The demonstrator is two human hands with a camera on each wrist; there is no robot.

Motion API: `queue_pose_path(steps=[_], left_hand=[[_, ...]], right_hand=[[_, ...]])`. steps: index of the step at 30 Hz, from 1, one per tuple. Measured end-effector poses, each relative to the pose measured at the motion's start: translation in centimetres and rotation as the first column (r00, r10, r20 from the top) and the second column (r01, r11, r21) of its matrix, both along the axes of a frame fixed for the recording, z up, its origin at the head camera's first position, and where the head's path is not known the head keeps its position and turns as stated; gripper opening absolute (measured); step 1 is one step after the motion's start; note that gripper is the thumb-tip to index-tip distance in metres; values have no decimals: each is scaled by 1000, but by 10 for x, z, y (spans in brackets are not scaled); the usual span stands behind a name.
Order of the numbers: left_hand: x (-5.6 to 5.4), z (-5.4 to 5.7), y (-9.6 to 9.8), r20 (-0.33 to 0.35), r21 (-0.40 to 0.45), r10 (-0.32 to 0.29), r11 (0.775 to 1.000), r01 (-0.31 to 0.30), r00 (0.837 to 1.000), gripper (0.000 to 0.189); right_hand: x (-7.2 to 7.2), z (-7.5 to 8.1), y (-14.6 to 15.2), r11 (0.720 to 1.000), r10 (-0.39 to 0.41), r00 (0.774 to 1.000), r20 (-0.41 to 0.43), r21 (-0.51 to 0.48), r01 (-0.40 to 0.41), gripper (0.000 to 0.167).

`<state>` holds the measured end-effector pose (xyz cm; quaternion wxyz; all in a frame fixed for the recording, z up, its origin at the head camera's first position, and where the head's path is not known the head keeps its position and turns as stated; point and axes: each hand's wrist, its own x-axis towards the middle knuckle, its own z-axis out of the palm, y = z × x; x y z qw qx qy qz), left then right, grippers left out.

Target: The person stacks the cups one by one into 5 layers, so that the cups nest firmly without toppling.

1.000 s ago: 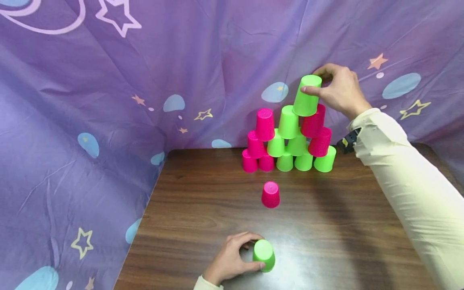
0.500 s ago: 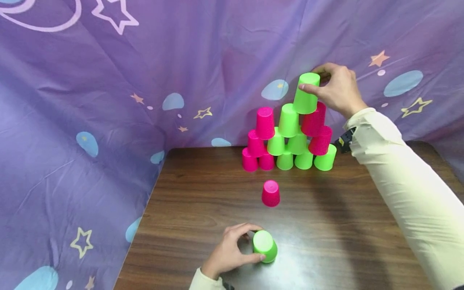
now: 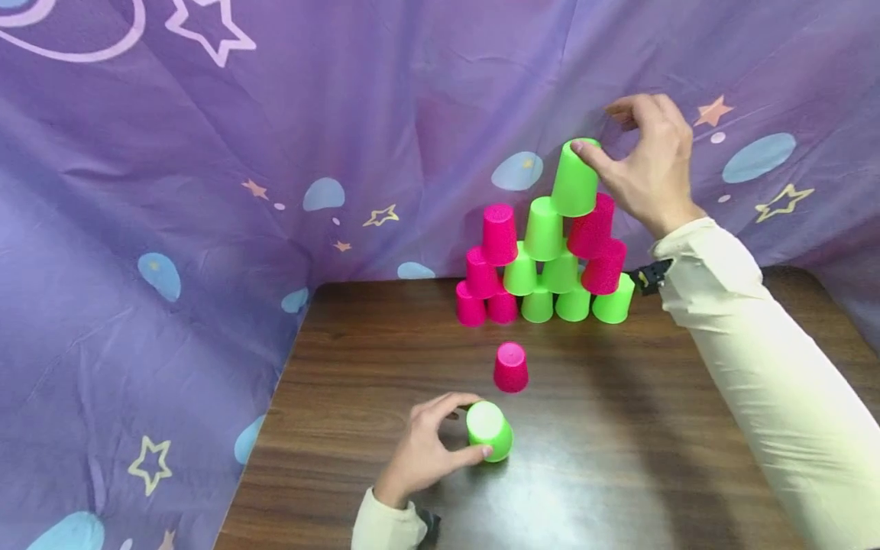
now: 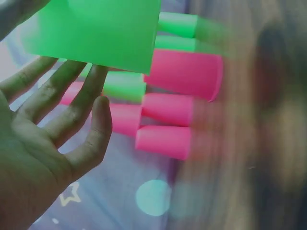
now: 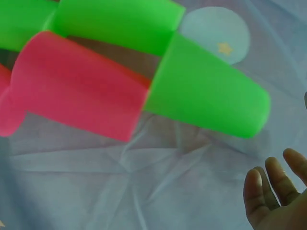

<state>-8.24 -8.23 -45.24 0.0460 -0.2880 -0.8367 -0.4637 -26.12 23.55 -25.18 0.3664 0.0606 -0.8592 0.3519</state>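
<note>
My left hand holds an upside-down green cup between thumb and fingers; it fills the top of the left wrist view. Behind that cup a pink cup stands upside down on the table. Farther back rises a pyramid of pink and green cups. Its highest green cup bridges a green cup and a pink cup. My right hand is beside this highest cup, fingers spread. The right wrist view shows a gap between the fingers and the highest green cup.
A pink cup stands at the left end of the pyramid's third row. A purple patterned cloth hangs close behind the stack and along the left side. The wooden table extends in front.
My right hand has let go of the highest cup and its fingers have moved up and away. My left hand has carried its green cup forward, nearer the lone pink cup.
</note>
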Motion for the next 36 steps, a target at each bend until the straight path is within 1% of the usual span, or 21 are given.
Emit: queue_pose_path(steps=[2, 4, 6, 9, 11, 15, 17, 23, 27, 29, 31, 34, 36], left_hand=[[-7, 6, -4, -4, 8, 32, 999, -32, 999, 53], [-15, 12, -9, -17, 14, 61, 998, -61, 998, 53], [-21, 18, -13, -32, 15, 73, 997, -72, 997, 52], [-28, 25, -16, -51, 21, 60, 998, -59, 997, 50], [-32, 29, -17, -47, 36, 37, 999, -35, 998, 50], [-39, 38, -17, -33, 63, -14, 998, 16, 999, 50], [-45, 44, -17, -36, 67, -30, 997, 33, 999, 50], [-59, 66, -15, -75, 72, -36, 997, 42, 997, 52], [-70, 83, -12, -90, 79, -68, 994, 75, 994, 52], [-76, 94, -10, -95, 83, -98, 991, 106, 991, 52], [-82, 104, -7, -111, 77, -117, 989, 126, 987, 53], [-89, 117, -5, -141, 65, -129, 988, 139, 982, 55], [-94, 123, -3, -153, 58, -132, 988, 142, 979, 55]], right_hand=[[7, 2, -2, 1000, -3, 999, -50, -9, 2, 50], [15, 1, -3, 1000, -5, 998, -56, -18, 4, 46], [23, -2, -3, 1000, 5, 999, -54, -11, -5, 43], [33, -7, -2, 999, 37, 998, -58, 11, -36, 38], [39, -12, -3, 998, 61, 996, -72, 23, -60, 37], [53, -24, -7, 994, 110, 990, -90, -7, -112, 38], [60, -31, -10, 992, 122, 989, -88, -24, -124, 39], [77, -60, -16, 985, 164, 984, -68, -42, -167, 37], [87, -82, -17, 978, 208, 976, -64, -8, -209, 37], [92, -91, -18, 969, 248, 967, -59, 20, -247, 37], [96, -100, -18, 954, 297, 954, -39, 55, -295, 38], [103, -112, -18, 925, 369, 929, 12, 89, -369, 40], [107, -119, -18, 915, 389, 920, 46, 94, -392, 40]])
